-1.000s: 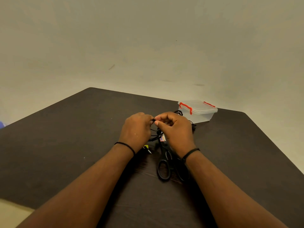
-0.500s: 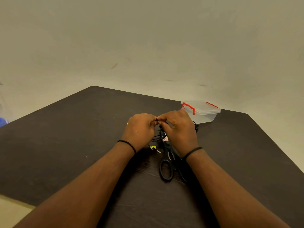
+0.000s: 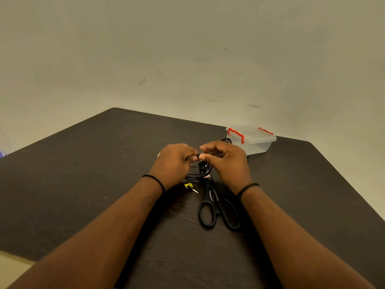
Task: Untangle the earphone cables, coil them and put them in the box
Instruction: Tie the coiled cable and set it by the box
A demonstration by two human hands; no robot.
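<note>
Both forearms reach in from the bottom corners and meet mid-frame. The left hand (image 3: pixel 174 163) is knuckles-up with its fingers curled in, and the right hand (image 3: pixel 228 161) faces it, thumb and curled index fingertip almost touching the left's. There's a thin black band on each wrist.

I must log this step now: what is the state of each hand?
Left hand: fingers curled, pinching the black earphone cable.
Right hand: fingers curled, pinching the same cable where the two thumbs meet.
</note>
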